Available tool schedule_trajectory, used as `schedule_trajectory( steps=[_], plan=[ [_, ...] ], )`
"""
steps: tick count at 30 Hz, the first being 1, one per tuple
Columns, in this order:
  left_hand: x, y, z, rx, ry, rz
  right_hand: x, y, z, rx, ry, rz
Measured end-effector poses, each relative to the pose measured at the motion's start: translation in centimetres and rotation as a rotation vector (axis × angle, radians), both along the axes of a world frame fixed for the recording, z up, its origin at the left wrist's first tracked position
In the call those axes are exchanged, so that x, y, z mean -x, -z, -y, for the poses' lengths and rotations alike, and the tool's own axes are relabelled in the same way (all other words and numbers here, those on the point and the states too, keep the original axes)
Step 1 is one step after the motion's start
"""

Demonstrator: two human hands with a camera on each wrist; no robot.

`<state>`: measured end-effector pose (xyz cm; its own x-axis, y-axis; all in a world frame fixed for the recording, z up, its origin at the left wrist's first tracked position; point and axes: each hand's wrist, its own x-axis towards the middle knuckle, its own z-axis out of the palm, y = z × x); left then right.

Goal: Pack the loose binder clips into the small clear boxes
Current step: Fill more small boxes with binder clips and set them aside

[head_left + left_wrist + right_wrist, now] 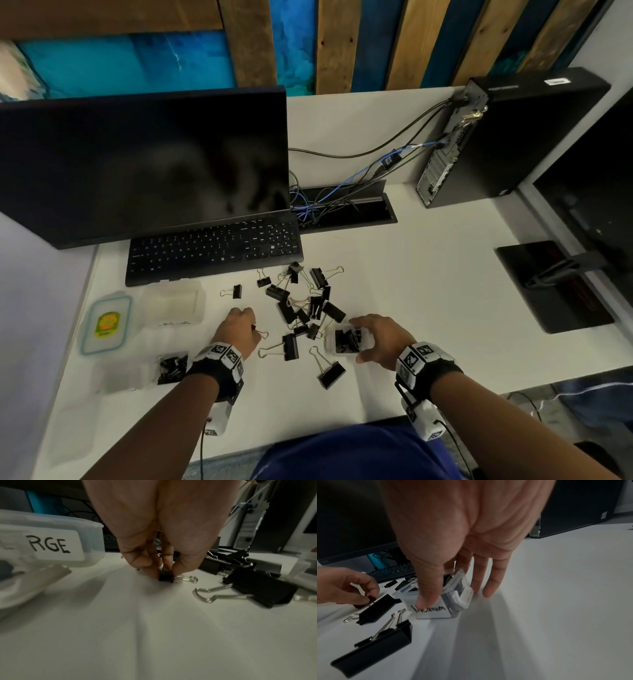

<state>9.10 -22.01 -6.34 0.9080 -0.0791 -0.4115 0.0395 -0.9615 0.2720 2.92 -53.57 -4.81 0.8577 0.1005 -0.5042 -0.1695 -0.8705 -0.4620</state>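
Pinching small binder clip (pixel 165 576) in left hand (pixel 239 330), handles pointing right, right hand (pixel 380 337) gripping Medium box (pixel 436 601)

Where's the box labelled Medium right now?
In the head view, the Medium box sits on the desk at near right, gripped by the right hand, beside the clip pile.

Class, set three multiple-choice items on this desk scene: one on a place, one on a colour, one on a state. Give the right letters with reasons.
1. Where does the keyboard lie?
A. in front of the monitor
B. on the computer tower
C. under the desk

2. What colour are the loose binder clips?
A. red
B. black
C. yellow

3. What is the left hand doing?
A. lying flat
B. typing
C. pinching a small clip

Answers: 1 A, it sits just below the screen; 2 B, all bodies are black; 3 C, fingertips close on it in the left wrist view.
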Motion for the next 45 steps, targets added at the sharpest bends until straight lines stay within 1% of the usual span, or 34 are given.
schedule_trajectory(
  steps=[5,7,9,10,12,14,17,19,21,26,30,32,35,37,39,42,45],
  plan=[
    [-0.4,-1.6,0.5,0.056,-0.028,-0.001,-0.2,0.1,0.0,-0.006,-0.004,-0.009],
    [-0.5,-3.2,1.6,0.139,-0.034,0.047,-0.2,0.1,0.1,-0.013,-0.001,-0.018],
    [-0.2,-5.1,3.6,0.286,0.026,0.110,-0.3,0.1,0.1,-0.019,0.007,-0.023],
    [0.0,-6.1,5.0,0.349,0.082,0.113,-0.2,0.1,0.2,-0.019,0.010,-0.023],
    [0.7,-7.2,8.0,0.410,0.189,0.064,-0.3,0.1,0.2,-0.017,0.016,-0.026],
    [1.2,-7.1,10.8,0.400,0.263,0.013,-0.2,0.0,0.0,-0.021,0.024,-0.029],
    [1.6,-5.9,13.4,0.307,0.349,-0.048,-0.2,-0.2,-0.1,-0.025,0.019,-0.032],
    [1.7,-5.1,14.1,0.251,0.364,-0.077,-0.1,-0.3,-0.1,-0.029,0.015,-0.036],
    [1.8,-4.4,14.5,0.245,0.366,-0.081,-0.1,-0.3,-0.1,-0.024,0.011,-0.030],
    [2.0,-3.6,15.1,0.257,0.365,-0.055,-0.3,-0.5,0.2,-0.033,-0.025,-0.034],
    [1.8,-3.1,15.1,0.269,0.388,-0.022,-0.2,-0.5,0.2,-0.037,-0.020,-0.023],
    [1.7,-2.9,14.7,0.292,0.355,-0.019,-0.2,-0.6,0.1,-0.038,-0.015,-0.023],
    [1.2,-2.9,13.7,0.323,0.294,-0.089,-0.1,-0.7,0.2,-0.036,-0.016,-0.015],
    [1.1,-3.2,13.3,0.328,0.291,-0.159,-0.1,-0.7,0.2,-0.031,-0.012,-0.015],
    [1.4,-3.4,13.3,0.275,0.343,-0.194,-0.2,-0.7,0.1,-0.035,-0.003,-0.020],
    [2.1,-3.6,14.0,0.184,0.453,-0.132,-0.1,-0.6,0.0,-0.045,0.001,-0.022],
    [2.1,-3.9,14.7,0.154,0.442,-0.105,-0.1,-0.6,0.1,-0.041,0.011,-0.017]
  ],
)
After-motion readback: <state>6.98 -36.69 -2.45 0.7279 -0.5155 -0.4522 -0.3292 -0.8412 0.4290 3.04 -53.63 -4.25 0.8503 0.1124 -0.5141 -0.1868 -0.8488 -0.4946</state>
